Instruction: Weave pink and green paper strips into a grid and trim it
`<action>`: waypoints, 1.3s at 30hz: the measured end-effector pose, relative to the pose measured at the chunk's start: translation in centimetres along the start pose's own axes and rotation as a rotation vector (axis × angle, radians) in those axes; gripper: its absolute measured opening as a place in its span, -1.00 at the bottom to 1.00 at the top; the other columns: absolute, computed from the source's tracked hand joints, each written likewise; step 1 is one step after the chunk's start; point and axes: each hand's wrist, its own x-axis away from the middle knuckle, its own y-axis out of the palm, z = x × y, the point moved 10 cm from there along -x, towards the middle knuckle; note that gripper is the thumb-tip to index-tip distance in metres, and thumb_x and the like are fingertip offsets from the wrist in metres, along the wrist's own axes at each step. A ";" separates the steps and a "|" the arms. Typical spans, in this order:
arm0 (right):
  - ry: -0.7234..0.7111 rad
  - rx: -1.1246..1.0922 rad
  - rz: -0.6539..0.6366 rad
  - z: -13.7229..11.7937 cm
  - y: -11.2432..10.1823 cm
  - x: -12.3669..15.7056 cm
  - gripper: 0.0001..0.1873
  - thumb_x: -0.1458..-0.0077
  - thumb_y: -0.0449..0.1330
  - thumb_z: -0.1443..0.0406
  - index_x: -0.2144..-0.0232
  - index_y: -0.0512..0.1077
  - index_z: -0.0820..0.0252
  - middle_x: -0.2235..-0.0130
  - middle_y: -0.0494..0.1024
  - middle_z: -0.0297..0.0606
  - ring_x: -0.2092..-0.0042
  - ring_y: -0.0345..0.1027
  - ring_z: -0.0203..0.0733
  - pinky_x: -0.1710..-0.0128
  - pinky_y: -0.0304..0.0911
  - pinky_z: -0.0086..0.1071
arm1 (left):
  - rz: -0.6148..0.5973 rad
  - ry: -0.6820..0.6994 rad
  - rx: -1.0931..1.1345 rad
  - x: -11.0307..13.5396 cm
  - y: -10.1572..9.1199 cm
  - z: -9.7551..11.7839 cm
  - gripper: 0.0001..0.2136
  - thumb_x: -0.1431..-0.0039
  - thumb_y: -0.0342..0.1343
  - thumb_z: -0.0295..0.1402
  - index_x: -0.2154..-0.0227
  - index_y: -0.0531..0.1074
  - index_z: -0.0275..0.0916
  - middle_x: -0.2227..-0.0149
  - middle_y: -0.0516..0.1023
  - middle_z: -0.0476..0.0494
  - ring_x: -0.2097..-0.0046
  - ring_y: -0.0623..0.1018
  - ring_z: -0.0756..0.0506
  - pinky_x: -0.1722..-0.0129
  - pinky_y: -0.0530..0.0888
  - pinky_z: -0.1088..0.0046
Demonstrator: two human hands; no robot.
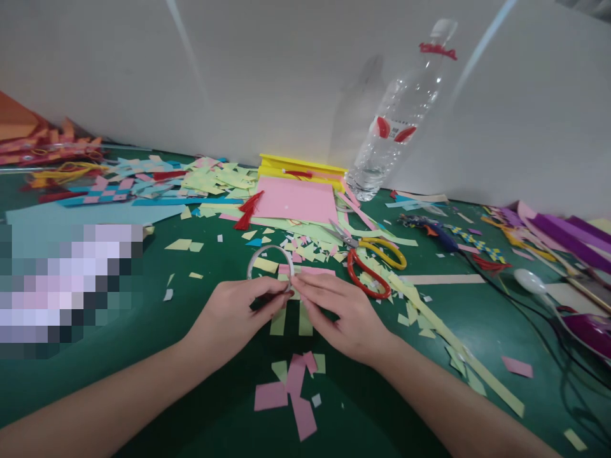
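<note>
My left hand point(233, 313) and my right hand point(341, 312) meet over the green table, fingers pinched together at a thin ring of clear tape point(270, 259). The left hand grips the ring's lower edge. The right hand's fingertips pinch at the same spot, on the tape's edge. Light green paper strips point(291, 320) and a pink strip point(312, 271) lie under and between the hands. Pink paper scraps point(292, 389) lie nearer to me, between my forearms.
Red and yellow-handled scissors point(370, 259) lie just right of the hands. A pink sheet point(296, 200), a yellow box point(300, 168) and a tilted clear water bottle point(401, 121) stand behind. Paper scraps cover the green table point(143, 356). Woven strips point(107, 191) lie left; purple strips and cables lie right.
</note>
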 end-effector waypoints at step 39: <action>-0.128 0.242 0.286 -1.6 -2.6 0.1 -0.82 -0.05 0.21 0.42 0.24 0.43 0.17 0.31 0.58 -0.28 0.27 0.44 -0.29 0.20 0.35 -0.32 | 0.052 0.203 -0.149 0.8 0.1 1.9 -0.82 -0.22 0.00 -0.34 0.40 0.48 -0.25 0.48 0.59 0.00 0.49 0.55 0.03 0.49 0.40 0.62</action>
